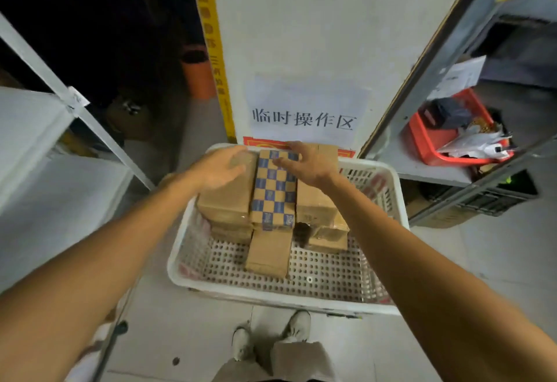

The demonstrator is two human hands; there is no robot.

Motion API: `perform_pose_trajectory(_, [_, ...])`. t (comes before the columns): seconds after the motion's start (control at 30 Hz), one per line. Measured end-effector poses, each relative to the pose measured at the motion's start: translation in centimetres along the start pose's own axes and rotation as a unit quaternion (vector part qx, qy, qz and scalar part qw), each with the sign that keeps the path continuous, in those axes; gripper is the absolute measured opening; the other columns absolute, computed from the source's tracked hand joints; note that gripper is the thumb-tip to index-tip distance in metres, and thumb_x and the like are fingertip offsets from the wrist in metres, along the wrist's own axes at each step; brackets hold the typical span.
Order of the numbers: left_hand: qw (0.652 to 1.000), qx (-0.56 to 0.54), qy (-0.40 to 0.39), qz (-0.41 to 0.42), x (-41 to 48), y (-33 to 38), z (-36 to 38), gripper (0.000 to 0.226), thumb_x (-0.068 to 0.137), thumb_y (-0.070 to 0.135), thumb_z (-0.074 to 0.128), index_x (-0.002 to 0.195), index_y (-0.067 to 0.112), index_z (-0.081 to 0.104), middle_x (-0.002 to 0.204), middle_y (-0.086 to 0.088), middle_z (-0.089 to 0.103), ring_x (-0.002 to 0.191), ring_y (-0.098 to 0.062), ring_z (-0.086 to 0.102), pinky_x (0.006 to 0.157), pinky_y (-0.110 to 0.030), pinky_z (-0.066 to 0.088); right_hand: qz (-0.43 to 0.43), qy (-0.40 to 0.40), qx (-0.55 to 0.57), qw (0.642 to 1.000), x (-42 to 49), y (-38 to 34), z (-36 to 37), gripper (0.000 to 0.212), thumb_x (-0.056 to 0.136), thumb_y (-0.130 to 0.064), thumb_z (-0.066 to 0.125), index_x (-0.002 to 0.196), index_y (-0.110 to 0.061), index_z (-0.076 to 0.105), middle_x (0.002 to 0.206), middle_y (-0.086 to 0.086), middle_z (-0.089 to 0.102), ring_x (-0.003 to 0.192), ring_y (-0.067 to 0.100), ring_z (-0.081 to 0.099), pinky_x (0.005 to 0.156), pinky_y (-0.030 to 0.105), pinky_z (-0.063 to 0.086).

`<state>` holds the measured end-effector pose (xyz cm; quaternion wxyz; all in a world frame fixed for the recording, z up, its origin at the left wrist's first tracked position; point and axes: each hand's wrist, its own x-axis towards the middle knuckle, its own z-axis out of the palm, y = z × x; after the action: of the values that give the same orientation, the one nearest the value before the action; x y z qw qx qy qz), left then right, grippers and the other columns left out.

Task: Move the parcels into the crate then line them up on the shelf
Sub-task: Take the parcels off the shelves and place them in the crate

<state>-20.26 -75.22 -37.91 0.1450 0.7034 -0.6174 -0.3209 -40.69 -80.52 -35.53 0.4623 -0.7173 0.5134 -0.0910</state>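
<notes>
A white perforated crate (304, 291) stands on the floor in front of my feet. Several brown cardboard parcels are stacked at its far end. On top in the middle lies a parcel with blue checkered tape (273, 197). A plain parcel (229, 197) sits to its left and another (316, 203) to its right. A long narrow parcel (268, 252) lies lower, pointing toward me. My left hand (218, 167) is over the left parcel with fingers spread. My right hand (304, 161) reaches over the far end of the checkered parcel, fingers loosely extended.
A white metal shelf (33, 152) stands at my left. A grey shelf rack (446, 170) at the right holds a red basket (422, 143) of odds and ends. A white pillar with a paper sign (304, 116) rises right behind the crate.
</notes>
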Motion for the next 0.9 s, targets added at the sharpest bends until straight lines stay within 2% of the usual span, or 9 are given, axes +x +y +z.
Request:
perform_pose_trajectory(0.03, [1.000,0.002,0.014,-0.009,-1.2,-0.4,-1.5,0.046,0.095,0.016,0.056,0.140,0.014,0.045,0.140,-0.009,0.050,0.127,-0.024,0.048,0.100,-0.026,0.037,-0.005,-0.008,-0.006,1.000,0.4,-1.6,0.5,0.061,0.094,-0.037,0.059,0.146,-0.015,0.038,0.141,0.006,0.047,0.127,0.023,0.048,0.080,0.011,0.040])
perform_pose_trajectory(0.07, [0.999,-0.001,0.024,-0.023,-2.4,-0.9,-3.2,0.048,0.095,0.017,0.056,0.141,0.015,0.043,0.141,-0.009,0.050,0.127,-0.024,0.048,0.096,-0.024,0.037,-0.011,-0.013,-0.003,1.000,0.8,-3.4,1.0,0.063,0.093,-0.042,0.058,0.147,-0.017,0.036,0.145,0.006,0.045,0.129,0.023,0.046,0.091,0.019,0.043])
perform_pose_trajectory(0.13, [0.997,-0.024,0.050,-0.061,-4.8,-2.5,-6.6,0.050,0.096,0.022,0.055,0.143,0.020,0.040,0.142,-0.008,0.048,0.126,-0.024,0.049,0.094,-0.026,0.039,-0.044,-0.021,-0.004,0.999,1.4,-7.2,2.3,0.064,0.093,-0.048,0.055,0.147,-0.019,0.037,0.150,0.006,0.041,0.136,0.023,0.041,0.108,0.031,0.036])
perform_pose_trajectory(0.27, [0.981,-0.063,0.139,-0.123,-10.8,-4.5,-13.4,0.043,0.097,0.027,0.052,0.139,0.027,0.044,0.140,-0.005,0.050,0.120,-0.020,0.054,0.091,-0.032,0.047,-0.136,-0.067,0.023,0.988,1.8,-15.2,5.2,0.055,0.095,-0.043,0.054,0.141,-0.014,0.046,0.144,0.003,0.047,0.134,0.018,0.043,0.098,0.018,0.030])
perform_pose_trajectory(0.4, [0.951,-0.037,0.263,-0.161,-17.6,-4.5,-18.7,0.038,0.097,0.025,0.051,0.135,0.023,0.050,0.137,-0.002,0.053,0.125,-0.023,0.051,0.104,-0.038,0.041,-0.246,-0.148,-0.021,0.958,1.5,-22.7,7.4,0.054,0.097,-0.041,0.051,0.145,-0.018,0.041,0.148,0.004,0.042,0.137,0.020,0.038,0.104,0.025,0.031])
perform_pose_trajectory(0.5, [0.913,-0.031,0.355,-0.197,-23.1,-4.5,-21.1,0.035,0.096,0.017,0.054,0.131,0.018,0.055,0.130,-0.004,0.058,0.119,-0.022,0.054,0.105,-0.037,0.041,-0.320,-0.195,-0.048,0.926,0.8,-27.5,8.6,0.054,0.097,-0.040,0.050,0.145,-0.018,0.041,0.150,0.002,0.040,0.139,0.020,0.035,0.105,0.028,0.030])
perform_pose_trajectory(0.63, [0.819,-0.032,0.528,-0.224,-30.7,-4.7,-22.2,0.029,0.091,0.003,0.057,0.118,0.014,0.062,0.119,-0.012,0.065,0.101,-0.022,0.062,0.090,-0.026,0.043,-0.391,-0.251,-0.039,0.885,-1.0,-32.8,11.4,0.051,0.098,-0.041,0.049,0.144,-0.019,0.044,0.148,0.001,0.042,0.137,0.019,0.038,0.107,0.030,0.032])
perform_pose_trajectory(0.8, [0.767,-0.074,0.566,-0.295,-38.8,-3.2,-21.0,0.036,0.092,0.004,0.057,0.127,0.012,0.055,0.122,-0.016,0.061,0.106,-0.023,0.059,0.092,-0.034,0.045,-0.468,-0.324,-0.049,0.820,-6.5,-37.4,15.9,0.048,0.098,-0.037,0.050,0.141,-0.015,0.047,0.146,0.002,0.045,0.136,0.017,0.040,0.098,0.023,0.033])
perform_pose_trajectory(0.9, [0.734,-0.062,0.588,-0.334,-43.2,-1.5,-20.5,0.036,0.092,0.007,0.058,0.127,0.014,0.056,0.115,-0.009,0.061,0.102,-0.020,0.059,0.088,-0.030,0.044,-0.497,-0.354,-0.062,0.790,-10.7,-39.7,18.7,0.050,0.097,-0.038,0.053,0.141,-0.016,0.047,0.145,0.002,0.047,0.132,0.018,0.045,0.099,0.026,0.037])
